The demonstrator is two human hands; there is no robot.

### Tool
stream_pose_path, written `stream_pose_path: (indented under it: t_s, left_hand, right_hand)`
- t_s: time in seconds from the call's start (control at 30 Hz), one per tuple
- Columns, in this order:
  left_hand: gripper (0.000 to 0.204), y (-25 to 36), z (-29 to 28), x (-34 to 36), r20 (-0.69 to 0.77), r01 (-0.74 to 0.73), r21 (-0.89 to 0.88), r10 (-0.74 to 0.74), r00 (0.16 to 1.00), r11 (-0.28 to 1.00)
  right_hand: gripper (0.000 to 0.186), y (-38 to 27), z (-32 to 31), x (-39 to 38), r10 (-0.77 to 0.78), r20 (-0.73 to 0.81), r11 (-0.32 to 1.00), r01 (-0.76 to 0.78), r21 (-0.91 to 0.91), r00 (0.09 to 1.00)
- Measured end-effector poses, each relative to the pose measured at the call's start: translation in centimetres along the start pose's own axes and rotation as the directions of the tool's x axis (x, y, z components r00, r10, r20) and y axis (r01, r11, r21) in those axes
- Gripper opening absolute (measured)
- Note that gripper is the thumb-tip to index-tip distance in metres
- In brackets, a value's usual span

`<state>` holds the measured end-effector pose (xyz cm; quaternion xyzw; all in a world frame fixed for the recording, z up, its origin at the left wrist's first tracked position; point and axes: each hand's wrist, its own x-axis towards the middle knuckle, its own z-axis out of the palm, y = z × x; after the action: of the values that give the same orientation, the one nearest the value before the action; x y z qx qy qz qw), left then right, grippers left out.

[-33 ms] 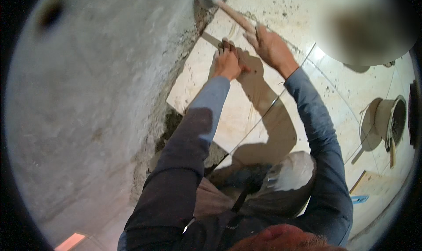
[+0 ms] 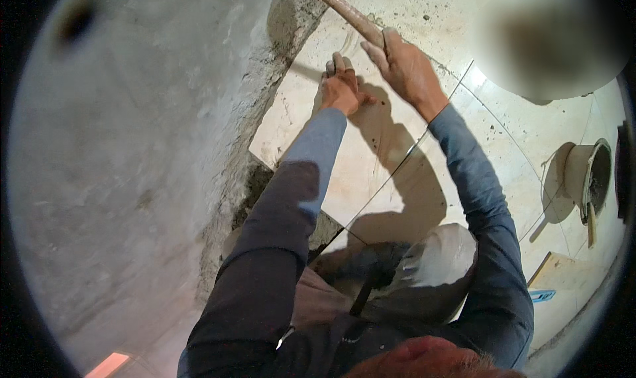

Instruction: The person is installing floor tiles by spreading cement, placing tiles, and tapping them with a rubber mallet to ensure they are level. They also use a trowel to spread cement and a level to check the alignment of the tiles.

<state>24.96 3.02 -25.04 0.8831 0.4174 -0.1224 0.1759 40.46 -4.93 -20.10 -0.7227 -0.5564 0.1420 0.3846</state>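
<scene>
My right hand (image 2: pixel 414 73) is closed around the wooden handle of a mallet (image 2: pixel 348 12). The mallet's dark head is partly cut off by the top edge, over the tile's far corner by the wall. My left hand (image 2: pixel 341 90) lies on a cream floor tile (image 2: pixel 298 123), its fingers stretched forward and the thumb out to the side. That tile sits along the rough foot of the wall, with smears and grit on its surface. Shadows of my arms and the mallet fall across the tiles and wall.
A grey plastered wall (image 2: pixel 146 146) takes up the left side. Rough mortar (image 2: pixel 252 189) shows beside the tile's near corner. To the right stand a bucket (image 2: pixel 580 172) with a wooden-handled tool, a loose tile piece (image 2: pixel 563 278) and a blue object (image 2: pixel 543 296). A large blurred round shape (image 2: pixel 553 40) fills the upper right.
The mallet head has shifted up and left toward the top edge, and its shadow on the wall now stands apart from it. My left hand stays on the tile.
</scene>
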Motion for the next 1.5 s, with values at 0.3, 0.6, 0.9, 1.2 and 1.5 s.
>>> stream_pose_path:
  t_s: [0.3, 0.6, 0.9, 1.2, 1.5]
  left_hand:
    - [0.113, -0.3, -0.3, -1.3, 0.102, 0.090, -0.182, -0.072, 0.992, 0.979]
    - [0.128, -4.2, -0.2, -4.2, 0.012, 0.061, -0.042, -0.061, 0.998, 0.997]
    - [0.129, -5.1, -0.1, -4.1, 0.045, 0.061, -0.060, -0.058, 0.997, 0.996]
    - [0.113, -5.6, 0.0, -5.1, -0.039, 0.098, 0.006, -0.097, 0.994, 0.995]
    - [0.121, -4.1, 0.3, -5.9, 0.080, 0.150, 0.027, -0.152, 0.985, 0.988]
  right_hand:
    - [0.041, 0.2, -0.2, -2.1, 0.112, 0.131, 0.993, -0.108, -0.038, 0.985]
    - [0.038, 0.9, 2.5, -6.5, 0.016, 0.097, 1.000, -0.015, -0.005, 0.995]
    - [0.044, -3.7, -1.2, -2.6, -0.058, -0.086, 0.985, 0.071, 0.159, 0.995]
    - [0.046, -5.1, -2.5, -1.6, -0.047, 0.010, 0.997, 0.046, 0.061, 0.999]
    - [0.044, -4.1, -1.9, -2.3, -0.038, 0.053, 0.999, 0.039, -0.011, 0.998]
